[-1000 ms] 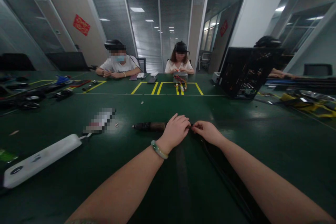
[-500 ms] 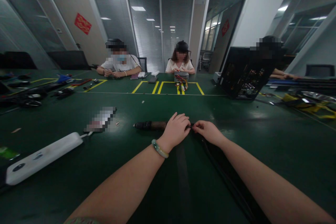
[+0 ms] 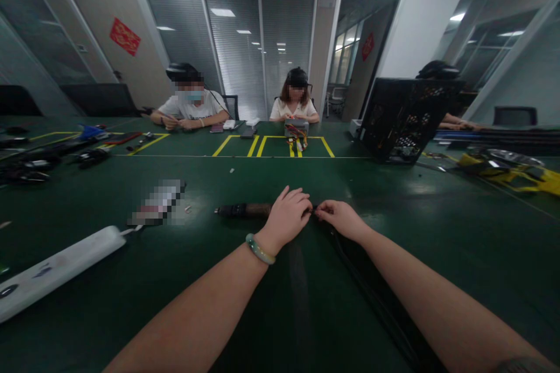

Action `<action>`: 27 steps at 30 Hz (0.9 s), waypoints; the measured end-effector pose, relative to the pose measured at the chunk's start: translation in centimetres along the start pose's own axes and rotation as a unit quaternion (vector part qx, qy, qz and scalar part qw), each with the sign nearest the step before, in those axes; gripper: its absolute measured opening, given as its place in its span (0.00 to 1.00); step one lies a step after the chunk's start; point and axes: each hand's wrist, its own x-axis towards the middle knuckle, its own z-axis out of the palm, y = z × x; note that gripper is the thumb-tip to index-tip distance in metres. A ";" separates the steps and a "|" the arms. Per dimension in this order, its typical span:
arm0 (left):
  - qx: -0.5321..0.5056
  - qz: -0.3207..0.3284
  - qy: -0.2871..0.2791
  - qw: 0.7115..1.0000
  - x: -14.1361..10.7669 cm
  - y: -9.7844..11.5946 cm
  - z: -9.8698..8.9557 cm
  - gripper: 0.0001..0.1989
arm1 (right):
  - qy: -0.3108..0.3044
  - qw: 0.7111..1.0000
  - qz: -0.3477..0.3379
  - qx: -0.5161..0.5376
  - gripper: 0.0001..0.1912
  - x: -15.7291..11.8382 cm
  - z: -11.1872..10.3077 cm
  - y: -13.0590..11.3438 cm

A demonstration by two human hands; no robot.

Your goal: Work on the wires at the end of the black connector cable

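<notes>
A dark, cylindrical electric screwdriver (image 3: 245,210) lies across the green table, its narrow tip pointing left. My left hand (image 3: 286,215) is closed over its rear half, which the palm and fingers hide; a green bangle (image 3: 259,249) circles that wrist. At the tool's right end, my right hand (image 3: 339,218) pinches the end of a black cable (image 3: 365,282). Whether the cable end sits in the tool or only touches it is hidden by the fingertips. From there the cable runs down and right along the tabletop, under my right forearm.
On the left are a white power strip (image 3: 61,271) and a phone (image 3: 160,201). Two people sit across the table, one behind a grey box with coloured wires (image 3: 296,128). A black computer case (image 3: 405,119) stands at the right, near yellow straps (image 3: 499,169).
The whole view has shifted slightly, so things appear a little further left. Both hands keep the same hold at the screwdriver's rear end.
</notes>
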 end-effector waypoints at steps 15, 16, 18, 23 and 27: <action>0.001 0.002 -0.014 1.000 -0.1 -0.1 0.6 0.06 | 0.020 0.999 0.036 -0.034 0.12 -0.1 0.5 -0.8; 0.002 0.004 -0.015 1.000 -0.1 -0.1 0.6 0.06 | 0.020 0.998 0.046 -0.037 0.12 -0.1 0.5 -1.0; 0.003 0.003 -0.016 1.000 -0.1 0.1 0.5 0.06 | 0.016 0.997 0.064 -0.045 0.13 -0.1 0.5 -1.3; 0.006 0.004 -0.023 1.000 -0.1 0.3 0.2 0.05 | 0.037 0.988 0.061 -0.135 0.11 -0.4 0.3 -2.7; 0.008 -0.004 -0.024 1.000 -0.1 0.3 0.0 0.08 | 0.096 0.967 -0.036 -0.232 0.06 0.1 0.2 -3.4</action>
